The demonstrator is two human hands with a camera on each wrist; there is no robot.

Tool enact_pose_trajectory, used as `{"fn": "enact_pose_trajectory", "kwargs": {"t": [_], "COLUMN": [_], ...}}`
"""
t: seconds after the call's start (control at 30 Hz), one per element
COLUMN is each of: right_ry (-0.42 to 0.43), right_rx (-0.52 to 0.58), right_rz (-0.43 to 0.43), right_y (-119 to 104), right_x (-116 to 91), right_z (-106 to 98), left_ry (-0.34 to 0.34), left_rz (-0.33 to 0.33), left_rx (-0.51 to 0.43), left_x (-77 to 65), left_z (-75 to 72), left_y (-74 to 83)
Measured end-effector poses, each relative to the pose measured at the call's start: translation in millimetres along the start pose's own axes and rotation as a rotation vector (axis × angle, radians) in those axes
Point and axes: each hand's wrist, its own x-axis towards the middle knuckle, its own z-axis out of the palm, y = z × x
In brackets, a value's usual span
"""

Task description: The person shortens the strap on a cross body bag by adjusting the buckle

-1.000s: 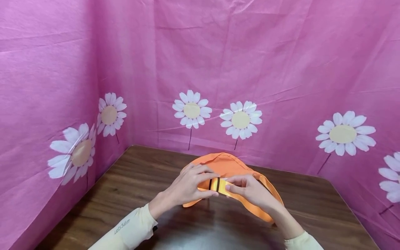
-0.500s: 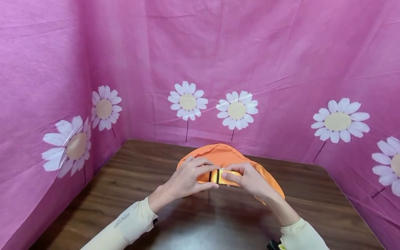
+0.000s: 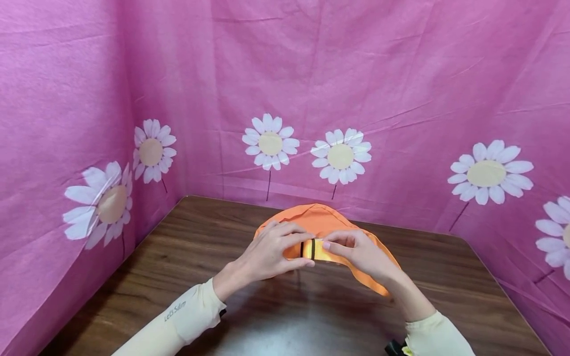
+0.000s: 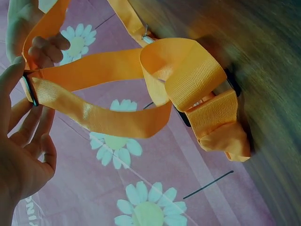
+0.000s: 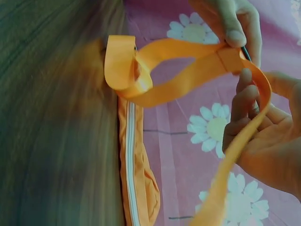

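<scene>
An orange zippered bag [image 3: 318, 217] with a long orange webbing strap [image 4: 101, 68] lies on the table beyond my hands. My left hand [image 3: 267, 252] holds a black strap slider [image 4: 31, 88] between thumb and fingers. From the right, my right hand [image 3: 365, 254] pinches the strap close beside that slider, thumb in front. In the left wrist view the strap forms a loop, and another black buckle [image 4: 233, 81] sits near the bag. A pale zipper [image 5: 131, 160] runs along the bag in the right wrist view. Part of the slider is hidden behind fingers.
The dark wood table [image 3: 178, 262] has pink cloth [image 3: 378, 74] with printed daisies standing along its back and sides. A black band with something yellow shows at my right cuff [image 3: 396, 348].
My right thumb shifts along the strap, first toward the slider, then slightly back. The strap's right stretch lifts and sags again. My left hand keeps its hold on the slider; the head view tilts slightly.
</scene>
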Motion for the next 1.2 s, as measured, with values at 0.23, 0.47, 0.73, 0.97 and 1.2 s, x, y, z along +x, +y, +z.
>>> {"fn": "enact_pose_trajectory", "kwargs": {"t": [0.23, 0.47, 0.73, 0.97, 1.2], "right_ry": [-0.004, -0.023, -0.006, 0.022, 0.004], "right_rx": [-0.031, -0.027, 0.038, 0.053, 0.116], "right_rz": [0.018, -0.022, 0.002, -0.009, -0.038], "right_y": [1.3, -2.0, -9.6, -9.2, -5.0], "right_x": [-3.0, -1.9, -1.0, -2.6, -2.0], "right_z": [-6.7, -5.0, -2.1, 0.4, 4.8], "left_ry": [0.004, -0.002, 0.006, 0.002, -0.001], "left_rz": [-0.004, 0.004, 0.008, 0.001, -0.011], "left_rx": [0.004, -0.007, 0.024, 0.016, 0.008], "left_x": [0.9, 1.6, 2.8, 3.3, 1.3], "left_z": [-0.8, -1.8, -2.9, -2.8, -2.0], "left_y": [-0.5, 0.0, 1.5, 1.5, 2.6]}}
